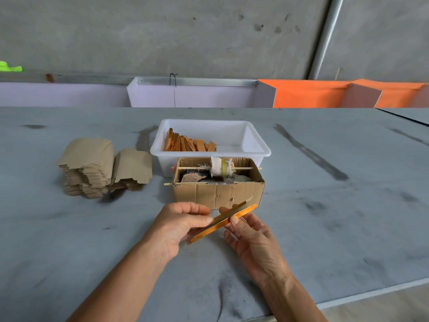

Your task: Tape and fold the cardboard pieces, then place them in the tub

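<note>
Both hands pinch the folded orange-edged cardboard strip (224, 223), left hand (180, 225) and right hand (249, 235); its long axis runs 8 to 2 o'clock. The white plastic tub (260, 148) lies at 12 o'clock.

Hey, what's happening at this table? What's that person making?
A person holds a folded cardboard piece with an orange edge in both hands: the left hand pinches its middle, the right hand grips it from the other side. Ahead, a white tub already holds a row of finished pieces. A stack of flat cardboard waits on the left, and a small box with a tape roll sits in front of the tub.
</note>
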Demonstrator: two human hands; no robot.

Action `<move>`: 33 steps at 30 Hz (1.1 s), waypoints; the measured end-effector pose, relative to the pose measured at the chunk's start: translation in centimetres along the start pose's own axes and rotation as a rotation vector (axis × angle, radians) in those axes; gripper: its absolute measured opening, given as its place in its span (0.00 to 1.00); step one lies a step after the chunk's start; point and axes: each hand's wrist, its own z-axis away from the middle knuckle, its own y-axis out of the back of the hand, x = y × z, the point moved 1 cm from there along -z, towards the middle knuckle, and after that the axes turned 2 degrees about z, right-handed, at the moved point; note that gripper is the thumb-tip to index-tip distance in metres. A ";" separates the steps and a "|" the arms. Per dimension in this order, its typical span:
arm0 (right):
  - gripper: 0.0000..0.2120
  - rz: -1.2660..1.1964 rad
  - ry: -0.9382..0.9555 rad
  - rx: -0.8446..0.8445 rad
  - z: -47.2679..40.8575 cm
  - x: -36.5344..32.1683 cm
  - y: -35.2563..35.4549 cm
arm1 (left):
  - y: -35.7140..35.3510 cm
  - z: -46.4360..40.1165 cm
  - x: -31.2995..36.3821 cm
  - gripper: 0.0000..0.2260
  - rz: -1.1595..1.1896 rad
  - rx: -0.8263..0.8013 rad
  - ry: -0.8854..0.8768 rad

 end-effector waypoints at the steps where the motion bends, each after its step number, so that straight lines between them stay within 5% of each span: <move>1: 0.18 -0.002 -0.002 0.003 0.0 0.0 -0.1 | 0.1 -0.1 0.0 0.08 -0.004 -0.007 0.017; 22: 0.03 0.209 -0.005 0.125 -0.1 0.3 -1.0 | -0.5 -0.2 0.3 0.14 -0.249 -0.100 -0.112; 33: 0.12 0.232 0.005 0.273 -0.5 0.3 -1.3 | -1.0 -0.1 -0.5 0.17 -0.275 -0.027 -0.137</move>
